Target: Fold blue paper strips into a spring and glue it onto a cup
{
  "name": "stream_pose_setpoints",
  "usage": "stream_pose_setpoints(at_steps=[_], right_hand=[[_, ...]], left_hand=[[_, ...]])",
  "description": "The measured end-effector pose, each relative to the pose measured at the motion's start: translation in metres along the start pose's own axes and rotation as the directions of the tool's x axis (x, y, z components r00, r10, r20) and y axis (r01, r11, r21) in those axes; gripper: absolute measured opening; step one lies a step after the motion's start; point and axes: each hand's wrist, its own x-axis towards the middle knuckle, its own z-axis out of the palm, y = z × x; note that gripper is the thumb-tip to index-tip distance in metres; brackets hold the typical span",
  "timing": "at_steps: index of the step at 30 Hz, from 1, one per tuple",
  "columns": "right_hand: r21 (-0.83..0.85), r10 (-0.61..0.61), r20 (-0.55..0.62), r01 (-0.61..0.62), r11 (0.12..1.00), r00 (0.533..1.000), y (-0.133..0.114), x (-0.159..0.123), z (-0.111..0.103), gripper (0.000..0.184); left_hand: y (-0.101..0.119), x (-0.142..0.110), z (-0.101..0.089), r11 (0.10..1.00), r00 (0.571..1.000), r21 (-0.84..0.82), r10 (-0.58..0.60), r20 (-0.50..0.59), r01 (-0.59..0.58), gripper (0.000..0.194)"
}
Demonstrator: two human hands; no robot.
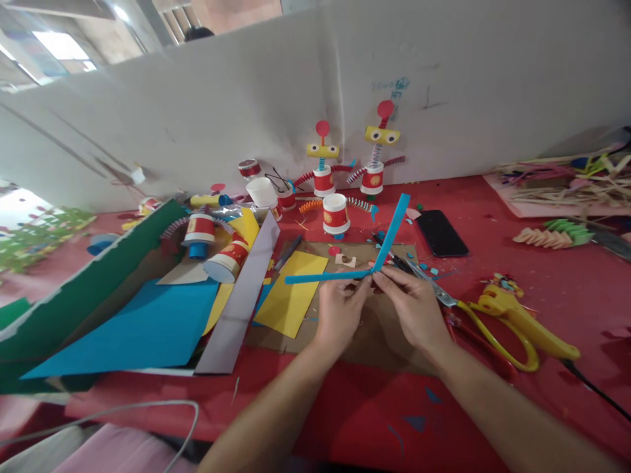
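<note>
Two blue paper strips [393, 231] meet at a corner in front of me, one pointing up and to the right, the other lying out to the left. My left hand [341, 314] pinches them at the joint from the left. From the right, my right hand [410, 303] pinches the same corner, thumb and fingers pressed together. Beneath both hands lies a brown cardboard sheet [389, 338]. A yellow paper piece [292, 293] rests on it, left of my left hand. Just behind stands a red and white paper cup [336, 215] with coiled paper arms.
Scissors [497, 341] and a yellow glue gun [532, 320] lie at right, below a black phone [442, 233]. Two paper-cup figures [323, 177] stand by the white wall. A green-sided box [123, 263] at left holds blue sheets [142, 328] and another cup figure.
</note>
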Motion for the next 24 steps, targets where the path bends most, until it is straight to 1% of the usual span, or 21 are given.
stream_pose_setpoints(at_steps=[3, 4, 5, 6, 7, 9, 11, 13, 18, 21, 22, 24], right_hand=[[0.011, 0.021, -0.015, -0.021, 1.000, 1.000, 0.001, 0.000, 0.001, 0.024], [0.035, 0.036, -0.024, -0.035, 0.999, 0.999, 0.001, 0.000, 0.001, 0.023], [0.070, 0.055, -0.034, -0.053, 0.996, 0.998, 0.000, 0.000, 0.002, 0.022], [0.109, 0.082, -0.034, -0.078, 0.991, 0.996, 0.000, 0.000, 0.003, 0.021], [0.150, 0.110, -0.023, -0.106, 0.983, 0.994, -0.001, 0.000, 0.003, 0.020], [0.210, 0.147, 0.014, -0.147, 0.967, 0.989, -0.002, 0.001, 0.004, 0.021], [0.210, 0.148, 0.042, -0.154, 0.965, 0.988, -0.001, 0.002, 0.004, 0.023], [0.175, 0.127, 0.044, -0.133, 0.976, 0.991, 0.001, 0.003, 0.002, 0.025], [0.085, 0.099, 0.038, -0.102, 0.991, 0.994, 0.005, 0.004, -0.004, 0.024], [0.014, 0.094, 0.030, -0.094, 0.995, 0.995, 0.000, 0.002, -0.005, 0.021], [-0.008, 0.094, 0.036, -0.093, 0.996, 0.995, -0.002, 0.001, -0.004, 0.021], [-0.035, 0.092, 0.058, -0.090, 0.995, 0.994, -0.005, 0.000, -0.002, 0.022]], left_hand=[[-0.005, 0.001, -0.006, 0.957, 0.984, 0.242, 0.173, -0.037, -0.159, 0.016], [-0.006, 0.002, -0.007, 0.942, 0.978, 0.283, 0.203, -0.048, -0.182, 0.015], [-0.007, 0.002, -0.007, 0.939, 0.977, 0.294, 0.204, -0.060, -0.178, 0.017], [-0.008, 0.003, -0.006, 0.951, 0.982, 0.270, 0.177, -0.071, -0.152, 0.023], [-0.009, 0.003, -0.005, 0.972, 0.989, 0.210, 0.125, -0.073, -0.107, 0.030], [-0.011, 0.004, -0.002, 1.000, 1.000, 0.021, -0.015, -0.022, 0.016, 0.039], [-0.013, 0.005, 0.001, 0.984, 0.990, -0.134, -0.111, 0.081, 0.121, 0.036], [-0.015, 0.005, 0.003, 0.968, 0.980, -0.186, -0.141, 0.140, 0.166, 0.030], [-0.010, 0.002, 0.002, 0.952, 0.978, -0.236, -0.171, 0.115, 0.194, 0.034], [-0.004, 0.000, 0.003, 0.934, 0.973, -0.278, -0.201, 0.114, 0.225, 0.028], [-0.003, -0.001, 0.003, 0.922, 0.972, -0.310, -0.215, 0.095, 0.234, 0.025], [-0.001, -0.001, 0.005, 0.890, 0.966, -0.385, -0.256, 0.021, 0.244, 0.021]])
